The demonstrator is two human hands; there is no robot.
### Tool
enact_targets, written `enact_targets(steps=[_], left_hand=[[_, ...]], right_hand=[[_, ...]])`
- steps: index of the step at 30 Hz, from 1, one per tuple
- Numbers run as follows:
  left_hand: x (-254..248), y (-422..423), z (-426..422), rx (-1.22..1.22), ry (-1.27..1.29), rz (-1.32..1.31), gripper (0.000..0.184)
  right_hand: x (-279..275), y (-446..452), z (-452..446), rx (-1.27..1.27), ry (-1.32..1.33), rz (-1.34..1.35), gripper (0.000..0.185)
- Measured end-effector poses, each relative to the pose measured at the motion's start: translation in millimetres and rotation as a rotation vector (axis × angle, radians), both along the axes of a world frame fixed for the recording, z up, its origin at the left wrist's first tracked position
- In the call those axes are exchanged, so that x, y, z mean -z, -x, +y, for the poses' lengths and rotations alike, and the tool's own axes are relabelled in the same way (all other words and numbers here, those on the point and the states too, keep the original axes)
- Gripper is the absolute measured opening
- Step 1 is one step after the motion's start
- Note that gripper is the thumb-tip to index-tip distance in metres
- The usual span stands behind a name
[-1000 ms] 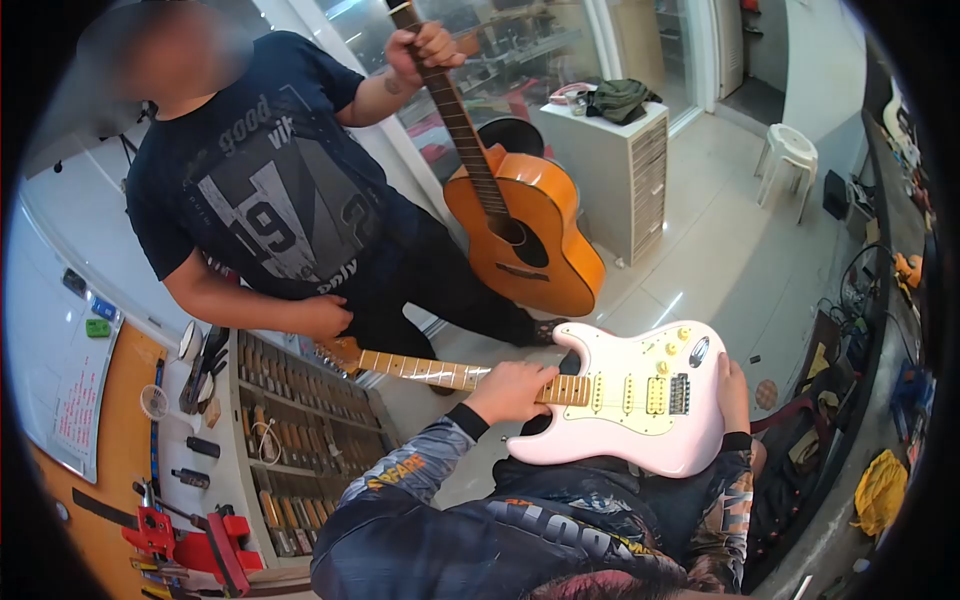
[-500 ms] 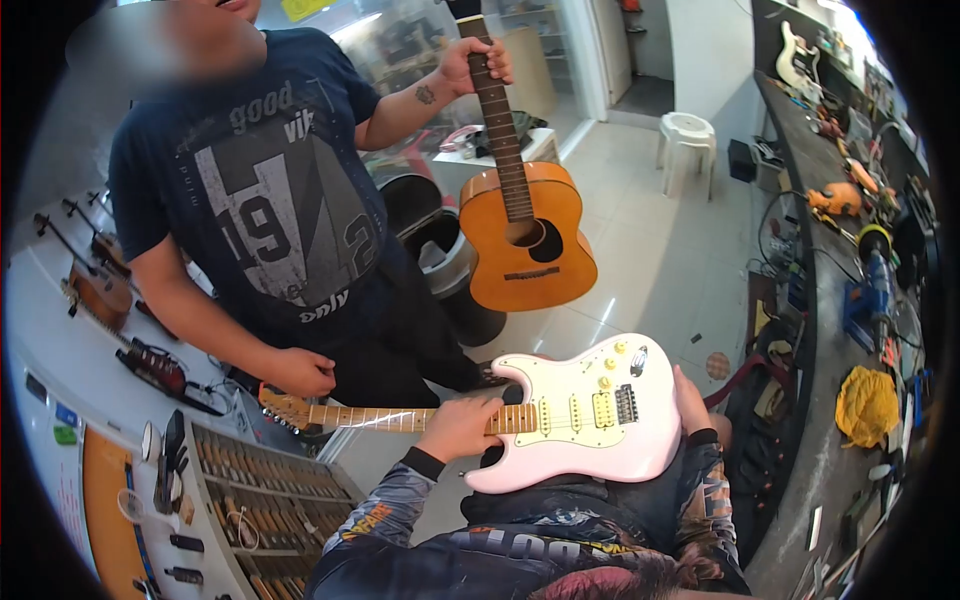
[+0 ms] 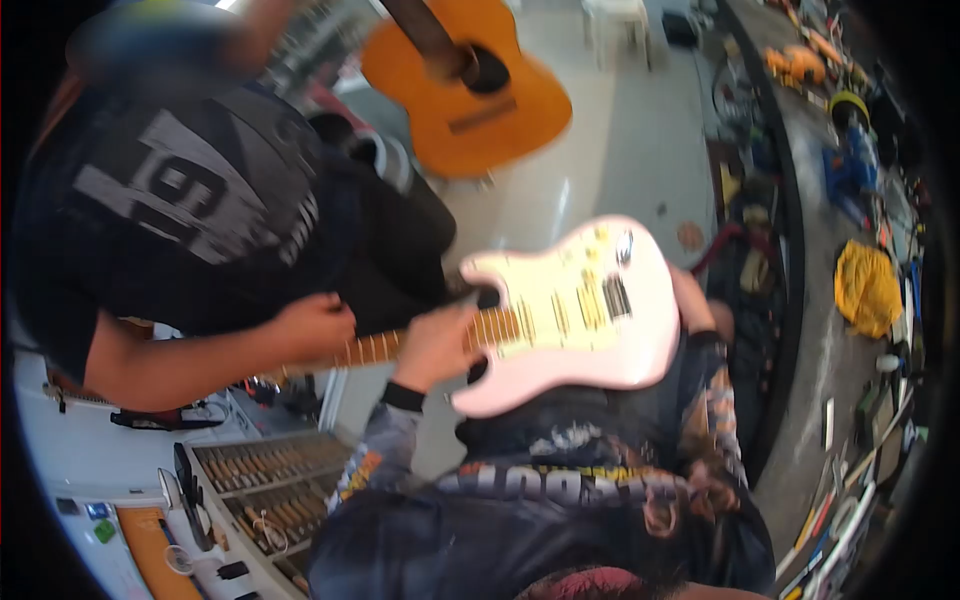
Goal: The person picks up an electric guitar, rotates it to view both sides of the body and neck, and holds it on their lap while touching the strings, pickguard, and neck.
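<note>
While the pink elec. gtr (image 3: 575, 320) lies across the wearer's lap (image 3: 620, 405), the step in hand is prob. a two-handed support hold. L hand (image 3: 436, 345) grips the neck (image 3: 375, 348) next to the body (image 3: 620, 355); R hand (image 3: 690, 297) is at the body's bridge end, fingers hidden, grip: can't tell. Co-worker's hand (image 3: 318, 326) is nr. the neck, contact unclear. Next move likely calls for steady neck support.

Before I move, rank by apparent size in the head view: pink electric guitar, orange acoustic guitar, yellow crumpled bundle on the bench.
1. Pink electric guitar
2. Orange acoustic guitar, cut off at the top and seemingly farther away
3. Yellow crumpled bundle
</note>
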State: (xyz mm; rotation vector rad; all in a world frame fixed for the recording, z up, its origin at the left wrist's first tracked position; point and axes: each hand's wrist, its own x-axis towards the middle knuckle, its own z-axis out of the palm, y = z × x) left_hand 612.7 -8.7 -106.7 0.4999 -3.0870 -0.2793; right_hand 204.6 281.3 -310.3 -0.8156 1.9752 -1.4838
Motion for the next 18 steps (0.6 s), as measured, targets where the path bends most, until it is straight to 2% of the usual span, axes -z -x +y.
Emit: enact_targets(steps=[1, 2, 3, 5, 10, 14, 17, 18], left_hand=[[2, 4, 0, -0.007, -0.002, -0.009, 0.063], [1, 7, 1, -0.022, -0.029, -0.058, 0.063], [0, 14, -1, -0.038, -0.036, -0.091, 0.063], [8, 17, -2, -0.003, -0.042, -0.049, 0.060], [8, 16, -7, -0.003, -0.049, -0.038, 0.062], [10, 15, -7, -0.013, -0.046, -0.046, 0.063], [14, 16, -10, -0.007, -0.054, -0.033, 0.064], [16, 15, -10, -0.010, -0.056, -0.027, 0.065]], right_hand=[[-15, 0, 3, 0.103, -0.072, -0.306, 0.050], [-8, 4, 1, 0.189, -0.100, -0.462, 0.059], [-11, 8, 1, 0.237, -0.230, -0.416, 0.068], [27, 23, 5, 0.258, -0.236, -0.457, 0.072], [-16, 5, 4, 0.220, -0.146, -0.376, 0.064], [-21, 4, 6, 0.188, -0.038, -0.368, 0.056], [-21, 4, 7, 0.158, -0.016, -0.255, 0.050], [-16, 4, 6, 0.176, 0.034, -0.341, 0.049]])
